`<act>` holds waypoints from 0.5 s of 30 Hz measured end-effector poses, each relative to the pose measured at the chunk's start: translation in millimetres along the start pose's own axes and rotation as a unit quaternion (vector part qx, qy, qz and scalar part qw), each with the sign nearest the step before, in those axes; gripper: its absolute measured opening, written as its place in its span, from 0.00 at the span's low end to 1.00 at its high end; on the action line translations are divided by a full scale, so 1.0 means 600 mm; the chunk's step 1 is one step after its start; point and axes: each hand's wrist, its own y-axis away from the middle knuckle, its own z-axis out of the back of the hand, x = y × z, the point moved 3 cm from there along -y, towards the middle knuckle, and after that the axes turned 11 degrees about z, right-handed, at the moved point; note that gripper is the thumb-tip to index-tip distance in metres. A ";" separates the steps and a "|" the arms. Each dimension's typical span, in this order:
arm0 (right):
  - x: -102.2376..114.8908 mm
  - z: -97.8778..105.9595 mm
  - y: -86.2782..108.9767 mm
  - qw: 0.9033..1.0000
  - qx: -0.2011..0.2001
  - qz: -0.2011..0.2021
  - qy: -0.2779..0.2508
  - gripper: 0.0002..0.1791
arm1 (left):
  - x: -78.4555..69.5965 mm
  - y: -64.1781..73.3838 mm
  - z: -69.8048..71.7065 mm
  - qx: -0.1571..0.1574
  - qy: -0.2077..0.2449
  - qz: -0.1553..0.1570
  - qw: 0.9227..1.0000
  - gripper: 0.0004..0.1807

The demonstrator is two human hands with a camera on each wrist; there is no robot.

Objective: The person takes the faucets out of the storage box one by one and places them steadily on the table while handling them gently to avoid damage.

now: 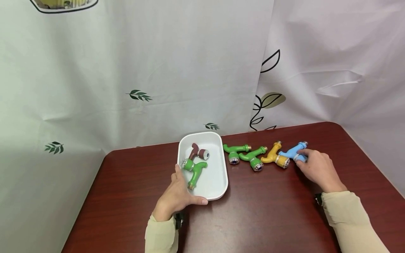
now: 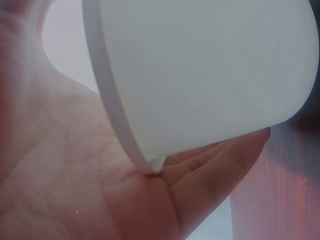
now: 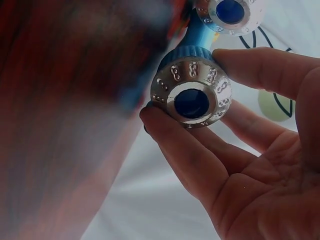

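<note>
A white tray [image 1: 216,188] holds a dark red faucet [image 1: 193,151] and a green faucet [image 1: 197,173]. My left hand [image 1: 175,195] grips its near left corner, thumb along the near rim and fingers along the left side; in the left wrist view the tray wall [image 2: 210,75] rests against the palm and fingers. At the right end of a row of faucets, my right hand [image 1: 317,168] pinches the knob of a blue faucet [image 1: 292,151]. The right wrist view shows thumb and fingers around the knob's silver cap [image 3: 172,95] with its dark blue centre.
Right of the tray, two green faucets, one on the left [image 1: 234,149] and one further right [image 1: 255,155], lie next to a yellow faucet [image 1: 272,154]. The yellow one lies close against the blue one. A fabric backdrop [image 1: 190,70] hangs behind the dark red wooden table [image 1: 259,214].
</note>
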 end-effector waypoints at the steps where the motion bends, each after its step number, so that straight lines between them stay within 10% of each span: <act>1: -0.001 0.000 0.000 1.000 0.000 0.000 -0.001 0.23 | 0.000 0.000 0.000 0.000 0.000 0.000 1.000 0.88; 15: -0.008 0.000 -0.001 1.000 0.022 -0.013 -0.009 0.24 | 0.001 0.000 0.000 -0.001 0.003 -0.002 1.000 0.88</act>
